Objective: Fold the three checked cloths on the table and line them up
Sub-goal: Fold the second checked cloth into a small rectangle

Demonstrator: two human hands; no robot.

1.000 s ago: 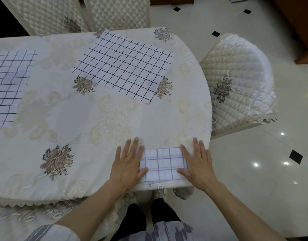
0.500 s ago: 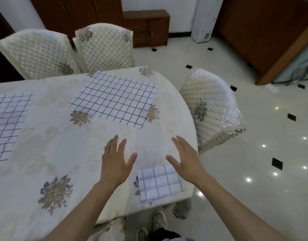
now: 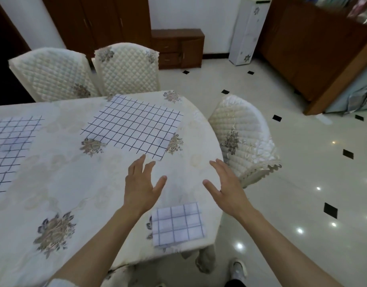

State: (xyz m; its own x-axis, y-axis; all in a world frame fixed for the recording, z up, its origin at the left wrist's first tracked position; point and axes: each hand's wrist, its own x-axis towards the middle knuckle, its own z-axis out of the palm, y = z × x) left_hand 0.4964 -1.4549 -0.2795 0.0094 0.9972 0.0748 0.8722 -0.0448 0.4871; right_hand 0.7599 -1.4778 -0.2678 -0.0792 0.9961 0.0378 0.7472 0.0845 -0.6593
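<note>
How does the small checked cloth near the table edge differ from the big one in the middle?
The small cloth is folded into a compact square; the middle cloth lies spread flat and unfolded. The small cloth sits at the near table edge between the forearms; the middle cloth lies beyond the left hand and right hand. Neither is touched. Both are white with dark grid lines.

Soft, even daylight fills the room; ceiling lights glint on the glossy floor (image 3: pixel 302 204), and straight edges bow towards the corners.

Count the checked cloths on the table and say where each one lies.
3. A folded cloth at the near edge between the forearms; an unfolded cloth spread flat mid-table; a third cloth at the left, cut off by the frame edge.
</note>
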